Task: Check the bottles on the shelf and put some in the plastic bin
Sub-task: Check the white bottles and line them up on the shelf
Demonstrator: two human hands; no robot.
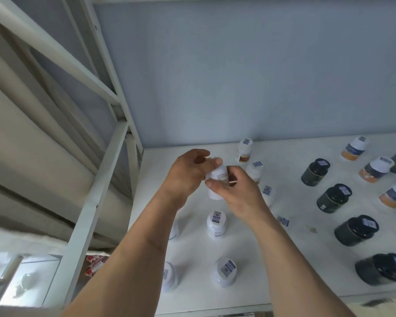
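Holding a white bottle (216, 179) above the shelf (290, 202), the left hand (190, 172) and right hand (236, 191) grip it together, apparently turning its label into view for checking.

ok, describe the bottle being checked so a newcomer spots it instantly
Start at the white shelf, near its back left corner. The white bottle is the only one lifted off the surface, gripped between the left hand and right hand; every other bottle stands on the shelf.

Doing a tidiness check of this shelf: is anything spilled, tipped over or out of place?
Nothing spilled or tipped. The only oddity is a small scrap lying loose on the shelf between the white and dark bottles.
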